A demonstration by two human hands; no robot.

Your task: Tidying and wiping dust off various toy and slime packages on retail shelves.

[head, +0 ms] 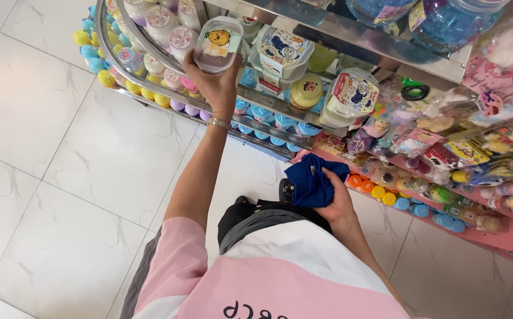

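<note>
Both hands are busy at a shop display. Up at the metal shelf [304,112], the left hand [216,80] is wrapped from below around a small clear lidded box [219,44] with a yellow cartoon-bear label on top; whether anything is inside cannot be told through the lid. The box is raised level with the shelf's upper tier, just beside a larger white lunch box [283,53] with a dark cartoon print. A metal bracelet [218,123] sits on that wrist.

Lower down, near the person's waist, the right hand [334,204] is clenched on a bunched dark blue cloth [312,180], fingers curled over its lower edge.

Around the raised box the shelf holds more containers: round tubs with printed lids [168,26] at the upper left, a pale yellow pot [305,91] and a rounded white box [351,94] to the right. Along the shelf's rim runs a row of small plastic capsules [150,93] (yellow, blue, purple). A pink rack [504,236] to the right is packed with bagged toys. Pale marble-look floor tiles [61,177] lie below.
</note>
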